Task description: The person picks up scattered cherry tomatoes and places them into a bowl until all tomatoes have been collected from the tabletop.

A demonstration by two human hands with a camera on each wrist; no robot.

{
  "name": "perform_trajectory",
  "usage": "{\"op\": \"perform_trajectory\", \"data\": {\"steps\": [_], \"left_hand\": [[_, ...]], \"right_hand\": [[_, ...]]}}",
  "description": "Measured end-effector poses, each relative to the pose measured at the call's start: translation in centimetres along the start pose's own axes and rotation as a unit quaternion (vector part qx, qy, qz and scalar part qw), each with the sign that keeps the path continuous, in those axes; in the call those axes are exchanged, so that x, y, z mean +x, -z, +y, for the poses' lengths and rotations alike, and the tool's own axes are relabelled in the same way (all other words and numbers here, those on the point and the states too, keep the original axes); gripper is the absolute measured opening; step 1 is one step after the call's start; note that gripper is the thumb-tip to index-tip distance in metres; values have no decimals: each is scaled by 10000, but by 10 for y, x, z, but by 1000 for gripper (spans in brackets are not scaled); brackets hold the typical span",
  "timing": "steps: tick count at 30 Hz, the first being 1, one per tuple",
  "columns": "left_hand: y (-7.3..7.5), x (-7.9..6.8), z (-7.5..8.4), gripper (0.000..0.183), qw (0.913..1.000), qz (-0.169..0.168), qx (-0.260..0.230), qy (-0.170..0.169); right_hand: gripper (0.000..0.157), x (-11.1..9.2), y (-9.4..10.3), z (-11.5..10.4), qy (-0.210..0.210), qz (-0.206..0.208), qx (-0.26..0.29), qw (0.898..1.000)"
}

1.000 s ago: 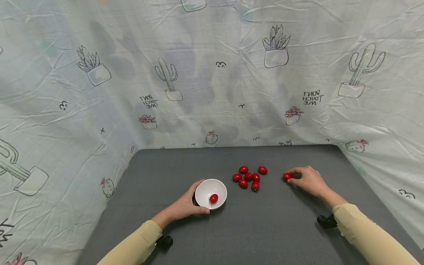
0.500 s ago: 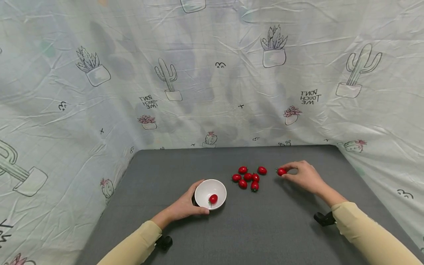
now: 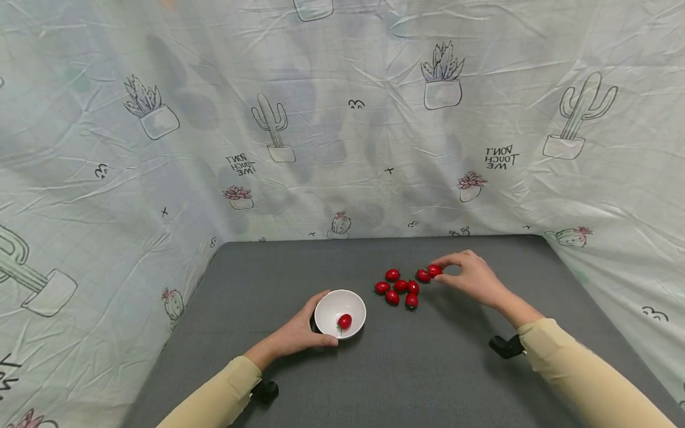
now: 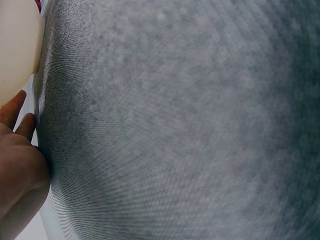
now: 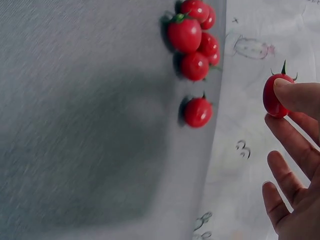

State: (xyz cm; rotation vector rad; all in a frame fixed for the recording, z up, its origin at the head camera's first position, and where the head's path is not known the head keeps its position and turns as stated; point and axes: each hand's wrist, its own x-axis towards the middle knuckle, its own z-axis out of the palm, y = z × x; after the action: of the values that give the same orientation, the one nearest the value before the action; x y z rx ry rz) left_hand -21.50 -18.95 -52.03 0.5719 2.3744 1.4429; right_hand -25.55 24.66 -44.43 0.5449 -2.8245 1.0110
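My left hand (image 3: 296,330) grips the side of a small white bowl (image 3: 327,310), thumb at the near rim and fingers round the far left side. Inside the bowl lies one red cherry tomato (image 3: 345,321). My right hand (image 3: 473,278) pinches another cherry tomato (image 5: 274,99) between thumb and fingertips; in the right wrist view it is raised, its green stem showing. Just below and left of it, a lone cherry tomato (image 5: 198,112) lies on the table. The left wrist view catches only part of the bowl (image 4: 17,47) and a few fingers.
A loose cluster of several cherry tomatoes (image 3: 400,286) lies on the grey table (image 3: 299,261), right of the bowl. A pale cloth printed with cacti (image 3: 321,137) hangs behind and beside the table. Dark wrist devices (image 3: 507,346) sit under both sleeves.
My right hand has lifted its cherry tomato and carried it left, from the table's right side to over the lone tomato. The left hand and bowl have stayed in place.
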Motion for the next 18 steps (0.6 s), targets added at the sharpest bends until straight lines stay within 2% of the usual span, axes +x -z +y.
{"op": "perform_trajectory", "data": {"steps": [10,18], "left_hand": [[1,-1,1,112,10000,7,45,14],[1,-1,1,112,10000,23,84,41]], "right_hand": [[32,15,-12,-25,87,-141,152,9997],[31,25,-24,-41,337,-159,258,9990]]}}
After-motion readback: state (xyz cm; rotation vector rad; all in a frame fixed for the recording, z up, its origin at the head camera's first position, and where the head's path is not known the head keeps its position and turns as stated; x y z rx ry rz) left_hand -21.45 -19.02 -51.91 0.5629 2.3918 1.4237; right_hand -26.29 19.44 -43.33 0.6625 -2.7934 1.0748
